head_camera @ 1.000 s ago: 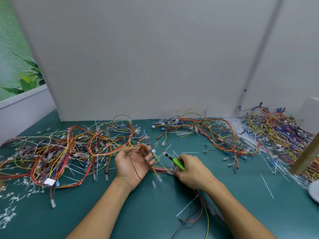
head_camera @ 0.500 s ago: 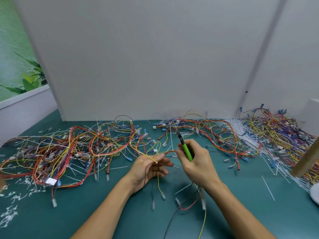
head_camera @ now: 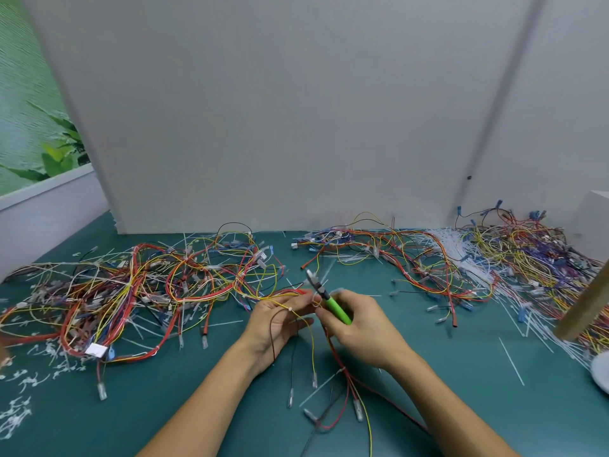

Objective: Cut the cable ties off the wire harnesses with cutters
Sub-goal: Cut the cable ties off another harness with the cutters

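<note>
Head view: since a second ago, harness strand (head_camera: 263,296) lifted off worktop (head_camera: 164,407); left hand (head_camera: 280,319) holds it, right hand (head_camera: 361,329) grips cutters (head_camera: 334,308), nose clear of cable tie (head_camera: 290,310). Cut pending.

A teal tabletop (head_camera: 543,423) is backed by a pale grey partition (head_camera: 263,110); green foliage (head_camera: 56,153) is seen above a white ledge (head_camera: 43,206) at left

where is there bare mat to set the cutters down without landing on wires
Best: the bare green mat between the left forearm and the cut tie scraps at the left edge. Also right of the right forearm, short of the white round object. Crowded: the left harness pile, the right pile, and the dangling wires between your arms.
</note>
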`<state>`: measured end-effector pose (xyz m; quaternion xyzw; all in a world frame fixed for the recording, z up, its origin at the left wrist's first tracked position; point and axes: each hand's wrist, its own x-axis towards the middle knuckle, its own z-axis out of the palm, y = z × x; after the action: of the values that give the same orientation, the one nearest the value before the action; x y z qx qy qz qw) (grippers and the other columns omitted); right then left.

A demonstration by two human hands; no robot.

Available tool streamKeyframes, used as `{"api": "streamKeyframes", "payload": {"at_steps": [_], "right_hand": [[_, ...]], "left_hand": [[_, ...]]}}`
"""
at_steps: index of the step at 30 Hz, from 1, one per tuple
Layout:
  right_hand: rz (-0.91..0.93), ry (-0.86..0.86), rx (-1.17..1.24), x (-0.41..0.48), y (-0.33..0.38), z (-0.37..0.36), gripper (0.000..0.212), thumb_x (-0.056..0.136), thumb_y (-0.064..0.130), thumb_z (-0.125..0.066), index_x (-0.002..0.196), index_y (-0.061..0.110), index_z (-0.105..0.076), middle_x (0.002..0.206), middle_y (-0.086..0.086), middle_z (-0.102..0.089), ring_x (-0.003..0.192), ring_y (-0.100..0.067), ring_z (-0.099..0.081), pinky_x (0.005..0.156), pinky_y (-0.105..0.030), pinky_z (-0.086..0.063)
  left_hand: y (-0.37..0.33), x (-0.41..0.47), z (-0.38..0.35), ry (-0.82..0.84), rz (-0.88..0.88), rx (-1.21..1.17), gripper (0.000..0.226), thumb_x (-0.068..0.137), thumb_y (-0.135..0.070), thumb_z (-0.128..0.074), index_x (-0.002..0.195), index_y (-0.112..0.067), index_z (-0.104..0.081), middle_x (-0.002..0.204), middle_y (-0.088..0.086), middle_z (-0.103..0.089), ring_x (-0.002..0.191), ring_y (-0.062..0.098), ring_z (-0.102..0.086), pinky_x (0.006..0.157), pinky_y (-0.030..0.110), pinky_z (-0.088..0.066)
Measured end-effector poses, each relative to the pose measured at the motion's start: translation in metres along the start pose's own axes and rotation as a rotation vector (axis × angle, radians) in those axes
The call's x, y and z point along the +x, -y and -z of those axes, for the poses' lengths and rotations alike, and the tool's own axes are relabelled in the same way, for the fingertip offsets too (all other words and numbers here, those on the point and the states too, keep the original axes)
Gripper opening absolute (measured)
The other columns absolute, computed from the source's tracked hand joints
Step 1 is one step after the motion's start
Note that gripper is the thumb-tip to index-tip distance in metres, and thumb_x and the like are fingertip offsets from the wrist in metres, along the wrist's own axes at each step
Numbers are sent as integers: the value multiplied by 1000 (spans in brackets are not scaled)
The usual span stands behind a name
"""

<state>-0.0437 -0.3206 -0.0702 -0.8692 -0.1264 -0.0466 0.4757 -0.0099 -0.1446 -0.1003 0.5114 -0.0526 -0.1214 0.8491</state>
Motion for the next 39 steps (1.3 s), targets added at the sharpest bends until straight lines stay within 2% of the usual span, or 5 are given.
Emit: {"api": "streamKeyframes", "payload": {"at_steps": [4,10,18,31,39], "right_hand": [[53,-26,18,-1,4,3,22,95,37,-71,85,19,-64,74,-4,-68,68,-23,-61,69,-39,-53],[18,-234,46,3,1,4,17,93,38,-74,88,24,-66,74,7,-67,66,-6,-58,62,-14,-45],[43,-139,45,2,-2,0,20,99,31,-66,84,18,-63,77,-10,-64,74,-30,-57,69,-41,-49],[153,-129,-7,-2,2,-3,10,98,22,-69,90,18,-67,67,22,-58,60,-5,-51,58,-12,-36],[132,-71,83,-5,9,-5,14,99,29,-67,87,20,-66,73,-6,-65,63,-14,-54,62,-33,-47]], "left_hand": [[2,1,-1,0,31,-80,9,82,-13,-73,88,-7,-75,91,13,-74,81,21,-71,74,29,-57],[7,-1,-6,-1,-19,21,15,77,-17,-75,89,-7,-73,84,12,-72,72,19,-70,64,29,-57],[7,-3,-6,20,-25,84,7,72,-8,-75,78,-8,-73,75,12,-69,67,21,-67,64,31,-56],[8,-1,-2,61,-49,133,12,66,-12,-74,76,-6,-71,75,13,-64,69,21,-64,63,36,-55],[4,-5,-8,57,-9,164,9,90,-9,-60,82,-9,-55,76,11,-59,65,19,-61,50,28,-46]]}}
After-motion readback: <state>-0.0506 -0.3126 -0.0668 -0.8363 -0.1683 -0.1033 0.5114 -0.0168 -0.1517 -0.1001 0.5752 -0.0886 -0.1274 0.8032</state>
